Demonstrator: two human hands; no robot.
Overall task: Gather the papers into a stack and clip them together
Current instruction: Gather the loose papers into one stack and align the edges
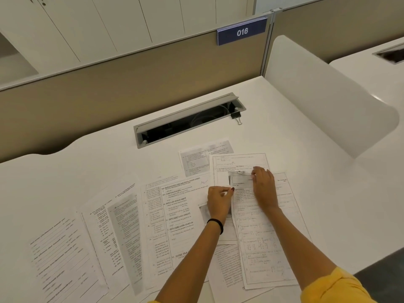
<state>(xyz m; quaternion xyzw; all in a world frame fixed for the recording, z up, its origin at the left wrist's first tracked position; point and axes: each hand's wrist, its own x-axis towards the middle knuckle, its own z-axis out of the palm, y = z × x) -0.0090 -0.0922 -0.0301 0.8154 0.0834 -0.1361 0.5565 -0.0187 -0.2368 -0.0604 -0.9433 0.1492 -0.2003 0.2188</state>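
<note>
Several printed papers lie spread over the white desk (87,162). A framed question sheet (269,248) lies on top at the right, over another framed sheet (238,160) and a smaller page (196,158) behind it. My right hand (263,189) rests flat on the top sheet near its upper edge. My left hand (218,202) pinches that sheet's left edge between thumb and fingers. More sheets (122,232) fan out to the left. A black binder clip (236,118) lies apart, beside the cable slot.
An open grey cable slot (188,121) is set into the desk behind the papers. A beige partition (109,88) with a blue "016" sign (242,31) bounds the back. A white curved divider (323,99) stands at the right. The desk's front edge falls away at lower right.
</note>
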